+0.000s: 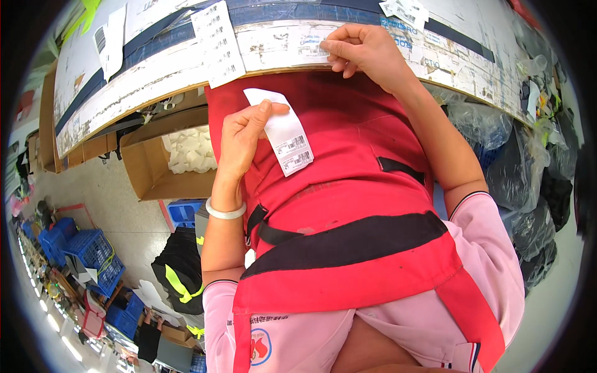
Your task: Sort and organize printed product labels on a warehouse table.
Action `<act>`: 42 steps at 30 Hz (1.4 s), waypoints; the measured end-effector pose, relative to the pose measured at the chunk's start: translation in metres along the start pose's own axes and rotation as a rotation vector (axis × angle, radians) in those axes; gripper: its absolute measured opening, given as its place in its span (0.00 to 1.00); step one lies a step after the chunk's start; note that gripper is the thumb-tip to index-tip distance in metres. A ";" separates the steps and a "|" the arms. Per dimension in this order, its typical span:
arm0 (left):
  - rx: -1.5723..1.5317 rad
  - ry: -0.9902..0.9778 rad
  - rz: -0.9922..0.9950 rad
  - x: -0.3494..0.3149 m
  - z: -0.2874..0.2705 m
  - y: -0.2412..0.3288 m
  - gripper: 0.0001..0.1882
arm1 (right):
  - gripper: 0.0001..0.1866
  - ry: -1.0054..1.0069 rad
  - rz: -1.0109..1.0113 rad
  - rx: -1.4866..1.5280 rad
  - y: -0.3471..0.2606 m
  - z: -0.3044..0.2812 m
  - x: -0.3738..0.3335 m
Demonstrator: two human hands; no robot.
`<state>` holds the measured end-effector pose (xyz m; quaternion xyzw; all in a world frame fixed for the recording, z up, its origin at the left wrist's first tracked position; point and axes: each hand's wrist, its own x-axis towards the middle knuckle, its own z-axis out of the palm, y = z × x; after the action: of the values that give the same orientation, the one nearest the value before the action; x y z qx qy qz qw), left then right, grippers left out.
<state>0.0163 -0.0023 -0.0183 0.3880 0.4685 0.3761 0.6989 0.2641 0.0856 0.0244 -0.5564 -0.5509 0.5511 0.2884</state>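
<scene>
My left hand (247,129) pinches a white strip of barcode labels (289,140) between thumb and fingers. The strip hangs down in front of my red apron (354,130), with printed labels on its lower end and a blank upper part. At the front edge of the worn cardboard-topped table (267,53), my right hand (367,53) has its thumb and index finger pressed together. Whether something small sits between those fingertips cannot be made out. Right beside them a small printed label (311,46) lies on the tabletop.
A longer label sheet (217,46) overlaps the table's front edge; another white strip (111,43) lies farther left. More labels (405,11) are at the back. Below stands a cardboard box (146,165) holding white pieces. Clear and dark plastic bags (516,161) crowd the right side. Blue crates (96,255) stand at left.
</scene>
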 end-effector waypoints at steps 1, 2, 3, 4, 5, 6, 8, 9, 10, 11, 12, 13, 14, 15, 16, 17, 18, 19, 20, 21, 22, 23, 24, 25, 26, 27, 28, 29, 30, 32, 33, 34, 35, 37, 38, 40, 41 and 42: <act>0.010 -0.005 0.004 0.000 0.000 0.000 0.20 | 0.11 -0.004 0.022 -0.011 0.000 0.000 0.002; 0.010 -0.006 0.003 0.001 0.000 0.000 0.20 | 0.11 -0.003 0.023 -0.011 0.002 0.001 0.003; 0.017 -0.001 0.006 0.001 0.000 0.000 0.19 | 0.11 -0.017 0.028 0.005 0.004 0.001 0.004; 0.024 0.004 0.009 0.001 0.001 0.000 0.18 | 0.11 -0.030 0.034 0.021 0.006 0.002 0.005; 0.024 0.003 0.008 0.001 0.001 0.000 0.18 | 0.11 -0.030 0.035 0.021 0.006 0.002 0.005; 0.038 0.008 0.015 0.001 0.000 -0.001 0.18 | 0.11 -0.027 0.037 0.012 0.005 0.002 0.005; 0.053 0.012 0.019 0.001 0.000 -0.002 0.17 | 0.11 -0.024 0.040 0.004 0.004 0.002 0.005; 0.055 0.013 0.021 0.001 0.000 -0.002 0.17 | 0.11 -0.026 0.039 -0.001 0.004 0.002 0.005; 0.058 0.015 0.024 0.001 0.000 -0.002 0.17 | 0.11 -0.028 0.038 -0.005 0.004 0.002 0.005; 0.058 0.014 0.023 0.001 -0.001 -0.002 0.17 | 0.11 -0.027 0.038 -0.005 0.004 0.002 0.006; 0.059 0.007 0.021 0.002 -0.002 -0.003 0.16 | 0.11 -0.023 0.040 -0.011 0.004 0.003 0.006; 0.061 0.000 0.018 0.002 -0.002 -0.003 0.16 | 0.11 -0.020 0.042 -0.017 0.004 0.003 0.006; 0.061 0.000 0.018 0.002 -0.001 -0.003 0.16 | 0.11 -0.019 0.042 -0.017 0.004 0.003 0.006; 0.046 -0.006 0.020 0.002 0.000 -0.003 0.16 | 0.11 -0.020 0.038 -0.020 0.005 0.003 0.006; 0.032 -0.012 0.023 0.002 0.000 -0.003 0.16 | 0.11 -0.021 0.033 -0.024 0.006 0.003 0.007; 0.032 -0.014 0.022 0.002 0.000 -0.004 0.16 | 0.11 -0.020 0.034 -0.024 0.006 0.003 0.007; 0.038 -0.014 0.024 0.002 -0.001 -0.005 0.16 | 0.11 -0.017 0.028 -0.027 0.007 0.004 0.007; 0.043 -0.015 0.026 0.002 -0.001 -0.006 0.16 | 0.11 -0.013 0.023 -0.030 0.007 0.004 0.007; 0.043 -0.015 0.025 0.002 -0.001 -0.005 0.16 | 0.11 -0.013 0.024 -0.030 0.007 0.005 0.007; 0.042 -0.010 0.027 0.002 0.000 -0.005 0.15 | 0.10 -0.010 0.020 -0.035 0.007 0.005 0.008; 0.041 -0.005 0.029 0.002 0.000 -0.005 0.15 | 0.10 -0.007 0.016 -0.041 0.008 0.005 0.008; 0.041 -0.006 0.027 0.002 0.000 -0.005 0.15 | 0.10 -0.006 0.017 -0.040 0.007 0.005 0.008; 0.043 -0.007 0.028 0.002 0.000 -0.006 0.15 | 0.10 -0.006 0.010 -0.054 0.006 0.005 0.007; 0.046 -0.008 0.028 0.002 0.000 -0.007 0.15 | 0.10 -0.005 0.002 -0.067 0.005 0.006 0.007; 0.046 -0.008 0.027 0.002 0.000 -0.007 0.15 | 0.10 -0.005 0.003 -0.066 0.004 0.007 0.006; 0.052 -0.005 0.019 0.003 0.000 -0.007 0.15 | 0.11 0.000 -0.012 -0.087 0.004 0.009 0.005; 0.059 -0.002 0.012 0.003 0.000 -0.007 0.15 | 0.11 0.005 -0.027 -0.107 0.003 0.010 0.005; 0.061 -0.004 0.012 0.003 0.001 -0.008 0.15 | 0.11 0.008 -0.027 -0.106 0.001 0.010 0.004; 0.062 -0.002 0.005 0.003 0.001 -0.008 0.15 | 0.11 0.005 -0.024 -0.126 -0.001 0.011 0.004; 0.065 -0.005 0.002 0.004 0.003 -0.007 0.15 | 0.12 0.008 -0.024 -0.148 -0.003 0.008 0.004; 0.067 0.006 0.004 0.005 0.004 -0.007 0.15 | 0.12 -0.009 -0.027 -0.114 -0.002 0.005 0.003; 0.068 0.015 0.006 0.005 0.005 -0.007 0.15 | 0.12 -0.025 -0.030 -0.081 -0.002 0.002 0.003; 0.068 0.007 0.014 0.005 0.004 -0.008 0.15 | 0.12 -0.017 -0.035 -0.086 -0.001 -0.001 0.001; 0.037 0.038 -0.010 0.005 0.003 -0.009 0.16 | 0.11 -0.020 -0.049 0.020 -0.001 -0.008 -0.005; 0.040 0.054 -0.008 0.003 0.002 -0.007 0.16 | 0.13 -0.001 -0.039 0.015 -0.003 -0.015 -0.007; 0.003 0.087 -0.010 0.000 0.006 -0.005 0.16 | 0.12 0.087 -0.082 -0.024 0.004 -0.039 -0.007; 0.002 0.099 -0.014 0.000 0.003 -0.005 0.16 | 0.11 0.159 -0.123 -0.050 0.007 -0.053 -0.005; -0.001 0.082 -0.004 -0.003 -0.001 -0.006 0.16 | 0.11 0.254 -0.120 -0.096 0.008 -0.069 -0.002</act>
<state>0.0151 -0.0068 -0.0228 0.3708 0.4973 0.3905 0.6802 0.3306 0.1020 0.0328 -0.6008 -0.5681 0.4311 0.3612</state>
